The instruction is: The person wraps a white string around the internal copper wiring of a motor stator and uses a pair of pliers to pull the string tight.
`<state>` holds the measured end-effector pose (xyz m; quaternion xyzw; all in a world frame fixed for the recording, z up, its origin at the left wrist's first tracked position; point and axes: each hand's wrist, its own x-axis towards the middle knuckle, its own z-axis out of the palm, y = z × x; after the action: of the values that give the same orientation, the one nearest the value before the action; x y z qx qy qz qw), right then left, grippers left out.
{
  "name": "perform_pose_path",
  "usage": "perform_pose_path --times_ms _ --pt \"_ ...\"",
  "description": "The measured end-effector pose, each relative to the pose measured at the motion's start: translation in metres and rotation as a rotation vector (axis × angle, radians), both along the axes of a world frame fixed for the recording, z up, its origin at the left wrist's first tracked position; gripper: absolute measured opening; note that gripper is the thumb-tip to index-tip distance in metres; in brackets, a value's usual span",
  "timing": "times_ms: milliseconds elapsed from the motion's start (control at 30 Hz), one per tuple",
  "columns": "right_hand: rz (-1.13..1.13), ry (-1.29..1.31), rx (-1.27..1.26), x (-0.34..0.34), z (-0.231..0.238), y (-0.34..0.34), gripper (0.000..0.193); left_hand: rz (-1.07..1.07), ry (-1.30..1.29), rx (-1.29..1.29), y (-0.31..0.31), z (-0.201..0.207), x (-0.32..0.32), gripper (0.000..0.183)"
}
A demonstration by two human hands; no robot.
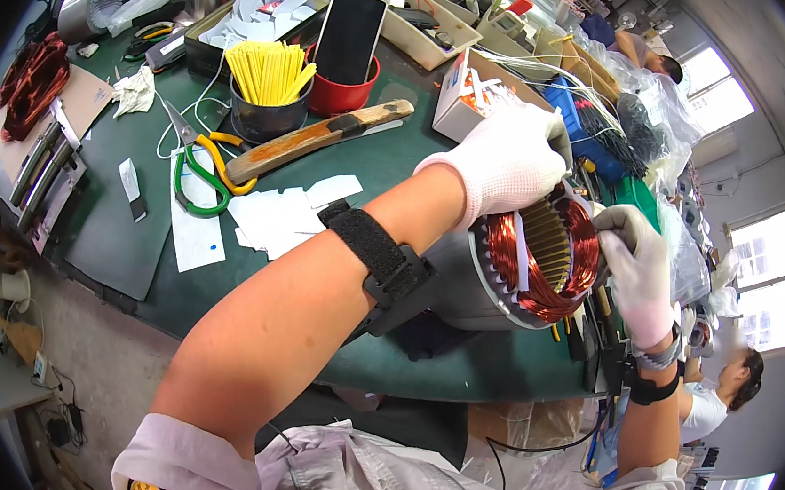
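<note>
A grey motor stator (450, 272) lies on its side on the green bench, its open end turned to the right. Red-brown copper windings (550, 307) ring that opening, and yellowish slot liners (548, 239) line the bore. A white strip (520, 252) stands against the windings' left side. My left hand (517, 162), in a white glove with grey fingertips, reaches over the top of the stator with its fingers curled down; what they hold is hidden. On the right, my gloved right hand (636, 269) has its bent fingers closed at the outer edge of the windings.
Scissors (201, 174), a wooden stick (316, 141) and white paper pieces (281, 220) lie left of the stator. Behind are a black cup of yellow strips (271, 115), a phone (349, 37) on a red bowl (340, 94), and a small carton (463, 96). Other people sit at right.
</note>
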<state>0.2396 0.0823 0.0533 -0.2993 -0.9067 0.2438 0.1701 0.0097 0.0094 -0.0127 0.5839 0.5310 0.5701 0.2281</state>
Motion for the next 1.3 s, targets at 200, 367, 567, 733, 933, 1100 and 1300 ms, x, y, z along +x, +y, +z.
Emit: perform_pose_path --times_ms 200,367,567,733,933,1100,1300 --pt "-0.029 -0.004 0.225 -0.004 0.000 -0.014 0.012 0.011 -0.021 0.019 0.002 -0.002 0.001 0.025" --pt "-0.078 0.004 0.206 -0.003 -0.002 -0.023 0.013 0.042 -0.012 0.012 0.002 -0.004 0.005 0.024" --pt "-0.059 -0.039 0.368 -0.018 -0.002 -0.024 0.010 0.030 -0.023 -0.086 0.000 0.007 0.005 0.022" --pt "-0.056 -0.061 0.287 -0.022 0.000 -0.022 0.009 0.071 0.014 -0.071 0.001 0.005 0.005 0.024" --pt "0.100 -0.126 0.283 -0.022 0.010 -0.008 0.006 0.108 0.072 -0.061 0.004 0.006 0.006 0.025" --pt "0.128 -0.075 0.235 -0.012 0.000 -0.010 0.007 0.049 0.018 -0.080 0.000 0.007 0.007 0.024" --pt "0.109 0.023 0.297 -0.016 -0.013 -0.008 0.014 0.028 -0.015 -0.090 -0.010 -0.002 -0.010 0.025"
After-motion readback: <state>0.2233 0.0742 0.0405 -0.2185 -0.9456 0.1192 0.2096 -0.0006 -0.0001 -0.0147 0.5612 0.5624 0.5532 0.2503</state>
